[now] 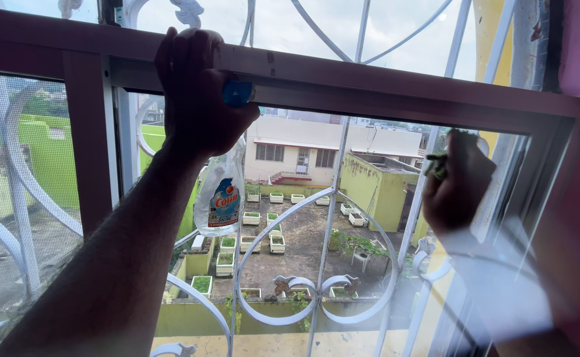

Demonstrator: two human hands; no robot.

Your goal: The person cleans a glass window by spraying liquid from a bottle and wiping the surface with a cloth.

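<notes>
The person's left hand is raised against the window's dark top rail, its fingers curled shut around the neck of a clear spray bottle. The bottle hangs straight down from that grasp, its blue trigger head poking out just to the right of the knuckles and its labelled body dangling below the heel of the hand, in front of the glass. The forearm runs from the grip down toward the lower left corner of the view.

Well to the right of the bottle, and lower than it, the right hand is closed into a loose fist pressed against the pane near the right edge of the frame. A small greenish thing, perhaps a scrubbing pad or folded cloth, pokes out at the upper left of that fist; the hand is backlit and soft at the edges, so its kind cannot be told for sure.

Beyond both hands, on the outside of the glass, stands a white metal grille with curved scrollwork. Left of the bottle's grip, past a dark upright frame post, there is a mesh screen panel. Far below, seen between the two hands, lies a rooftop with white planter boxes.
</notes>
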